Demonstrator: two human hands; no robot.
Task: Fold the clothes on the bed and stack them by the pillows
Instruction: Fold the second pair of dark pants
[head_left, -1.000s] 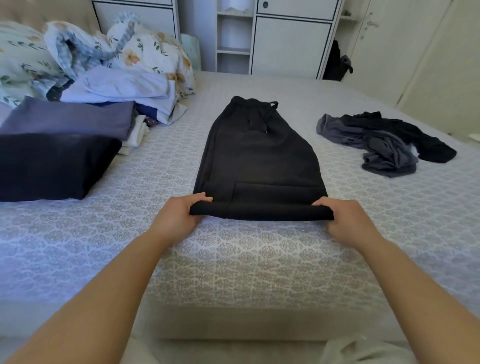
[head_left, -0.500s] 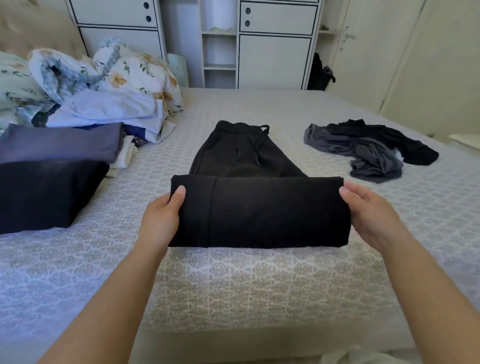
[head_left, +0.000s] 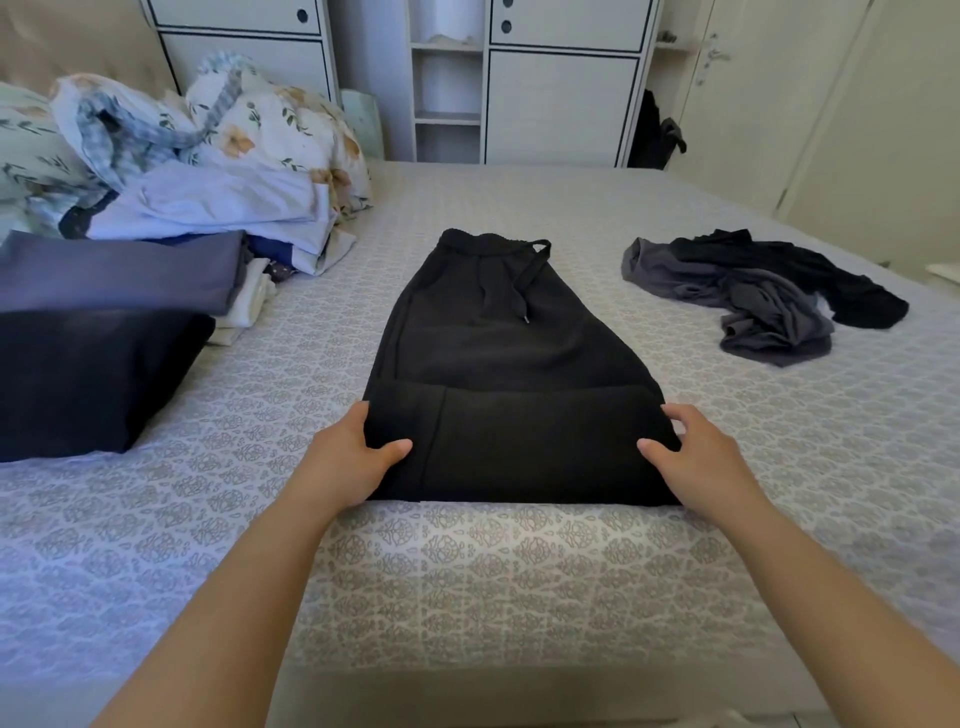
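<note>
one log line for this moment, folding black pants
step: folding black pants | left hand: grips folded end | right hand: grips folded end | unfolded: dark clothes pile

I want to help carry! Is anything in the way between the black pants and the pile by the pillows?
Nothing visible blocks it. Bare bedspread lies between the black pants and the folded stack by the pillows. Both hands, left hand and right hand, already grip the pants.

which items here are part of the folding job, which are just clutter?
Job: black trousers, left hand, right hand, dark heap still unfolded, folded stack, pillows.
Clutter: cabinets, door, black bag.
</note>
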